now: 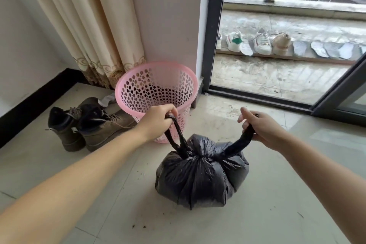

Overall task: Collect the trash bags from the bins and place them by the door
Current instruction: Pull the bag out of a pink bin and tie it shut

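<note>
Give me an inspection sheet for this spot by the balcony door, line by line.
Surface: pale tiled floor, scattered dark crumbs.
Job's things: black trash bag out of the bin, on the floor, neck gathered; pink perforated bin behind it, no liner visible.
Clutter: brown boots left of the bin; white cloth behind them.
Hands: left hand grips one bag tie; right hand grips the other.
Cables: nothing seen.
Surroundings: cream curtain; open sliding door; sneakers and insoles on the balcony.
</note>
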A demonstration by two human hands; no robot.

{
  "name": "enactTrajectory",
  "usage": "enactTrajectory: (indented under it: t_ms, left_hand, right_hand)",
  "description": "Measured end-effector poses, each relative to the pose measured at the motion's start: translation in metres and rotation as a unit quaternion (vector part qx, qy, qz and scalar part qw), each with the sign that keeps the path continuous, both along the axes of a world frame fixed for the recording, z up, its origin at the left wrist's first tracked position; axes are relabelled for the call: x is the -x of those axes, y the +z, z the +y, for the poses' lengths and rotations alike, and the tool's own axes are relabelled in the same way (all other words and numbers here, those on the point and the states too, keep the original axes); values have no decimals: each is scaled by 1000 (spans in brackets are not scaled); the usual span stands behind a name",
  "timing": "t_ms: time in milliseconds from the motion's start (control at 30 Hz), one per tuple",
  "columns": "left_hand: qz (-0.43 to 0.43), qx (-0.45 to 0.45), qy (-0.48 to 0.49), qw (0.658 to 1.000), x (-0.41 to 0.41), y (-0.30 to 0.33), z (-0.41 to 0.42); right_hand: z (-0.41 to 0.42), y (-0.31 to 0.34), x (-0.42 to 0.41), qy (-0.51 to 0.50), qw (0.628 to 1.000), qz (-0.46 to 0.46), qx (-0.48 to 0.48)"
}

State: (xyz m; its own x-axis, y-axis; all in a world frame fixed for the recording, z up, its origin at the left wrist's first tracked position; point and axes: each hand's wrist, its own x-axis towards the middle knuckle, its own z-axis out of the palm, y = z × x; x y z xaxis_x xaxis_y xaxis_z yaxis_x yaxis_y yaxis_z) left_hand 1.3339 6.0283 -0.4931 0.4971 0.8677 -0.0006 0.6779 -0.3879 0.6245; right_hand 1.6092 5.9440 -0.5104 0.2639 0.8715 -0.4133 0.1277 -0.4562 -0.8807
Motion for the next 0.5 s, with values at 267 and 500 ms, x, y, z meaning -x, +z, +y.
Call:
enactTrajectory:
  t_ms: [267, 500]
  left_hand:
    - [7, 124, 63, 990, 6, -2, 15]
    - [32, 105, -60, 992, -7, 1, -7]
  right_hand:
    - [-6, 10, -7, 111, 909, -400, 37]
    - [-4, 27, -5, -30, 995, 34, 85]
